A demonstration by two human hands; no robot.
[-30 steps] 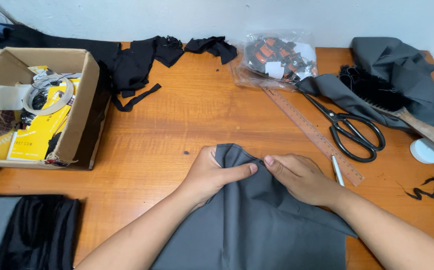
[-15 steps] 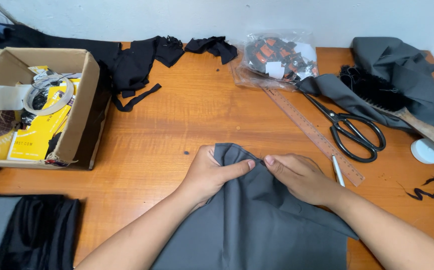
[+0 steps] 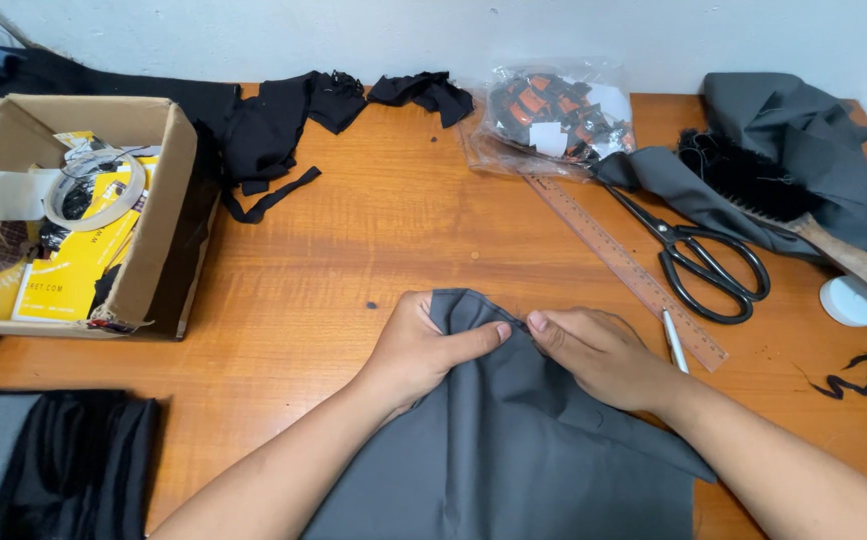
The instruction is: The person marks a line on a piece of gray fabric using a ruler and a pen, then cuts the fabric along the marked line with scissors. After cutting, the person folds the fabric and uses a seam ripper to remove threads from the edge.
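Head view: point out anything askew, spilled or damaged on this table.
Nothing is spilled or broken. The wooden ruler lies diagonally, black scraps lie loose at the right edge, and both hands, left hand and right hand, pinch the grey fabric.

Matt grey cloth (image 3: 513,450), glossy wooden table (image 3: 383,240)
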